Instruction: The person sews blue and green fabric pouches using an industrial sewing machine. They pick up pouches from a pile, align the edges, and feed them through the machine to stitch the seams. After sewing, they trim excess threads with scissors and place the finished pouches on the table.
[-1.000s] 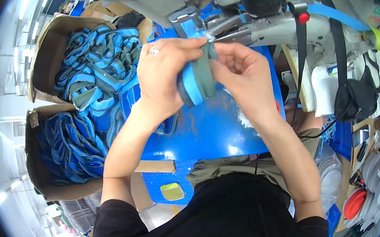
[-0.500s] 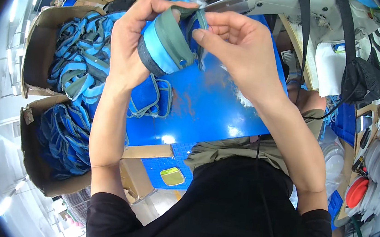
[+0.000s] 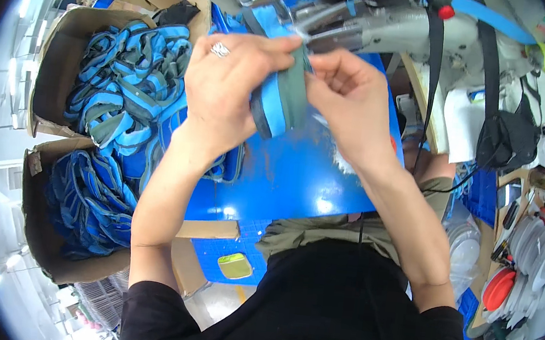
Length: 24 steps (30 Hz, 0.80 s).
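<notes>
A looped fabric strip (image 3: 278, 104), banded light blue, grey-green and dark grey, hangs between my hands below the metal parts of a sewing machine (image 3: 393, 33). My left hand (image 3: 228, 86), with a ring on one finger, is closed over the strip's upper left side, its fingertips at the grey-green band. On the other side my right hand (image 3: 353, 99) pinches the strip's grey-green edge between thumb and curled fingers. The strip's top runs up beside the machine's metal parts, where its end is hard to make out. Blue pieces with grey edging (image 3: 228, 165) lie beside my left wrist.
Two cardboard boxes stand at the left: the upper box (image 3: 53, 80) holds tangled blue and grey strips, the lower box (image 3: 34, 211) blue edged pieces. Beneath my hands is a blue tabletop (image 3: 277, 190). Black straps and a black pouch (image 3: 507, 132) hang at the right.
My left hand has turned from holding the loop at its side to lying over it, back of the hand up. The strip now hangs more upright, and both hands sit slightly lower in view.
</notes>
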{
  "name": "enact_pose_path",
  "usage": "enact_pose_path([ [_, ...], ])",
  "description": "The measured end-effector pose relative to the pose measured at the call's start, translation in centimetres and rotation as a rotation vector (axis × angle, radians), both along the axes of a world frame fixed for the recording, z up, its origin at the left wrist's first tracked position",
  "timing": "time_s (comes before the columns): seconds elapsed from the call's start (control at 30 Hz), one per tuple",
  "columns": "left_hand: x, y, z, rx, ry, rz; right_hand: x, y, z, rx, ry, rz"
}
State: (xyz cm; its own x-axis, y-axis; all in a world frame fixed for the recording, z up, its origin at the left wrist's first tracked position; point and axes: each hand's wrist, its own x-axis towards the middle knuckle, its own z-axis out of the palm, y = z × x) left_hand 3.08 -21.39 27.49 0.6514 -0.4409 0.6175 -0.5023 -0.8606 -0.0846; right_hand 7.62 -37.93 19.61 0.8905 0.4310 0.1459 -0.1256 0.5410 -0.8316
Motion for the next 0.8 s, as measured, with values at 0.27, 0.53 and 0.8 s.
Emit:
enact_pose_path([
  [0.27, 0.3, 0.1, 0.5, 0.119, -0.056, 0.024, -0.5, 0.1, 0.4, -0.014, 0.086, -0.015],
  [0.53, 0.3, 0.2, -0.1, 0.056, -0.103, 0.056, 0.0, 1.7, 0.6, -0.049, 0.097, -0.184],
  [0.8, -3.7, -1.3, -2.2, -1.709, 0.668, 0.123, 0.2, 1.8, -0.1, -0.128, -0.118, -0.281],
])
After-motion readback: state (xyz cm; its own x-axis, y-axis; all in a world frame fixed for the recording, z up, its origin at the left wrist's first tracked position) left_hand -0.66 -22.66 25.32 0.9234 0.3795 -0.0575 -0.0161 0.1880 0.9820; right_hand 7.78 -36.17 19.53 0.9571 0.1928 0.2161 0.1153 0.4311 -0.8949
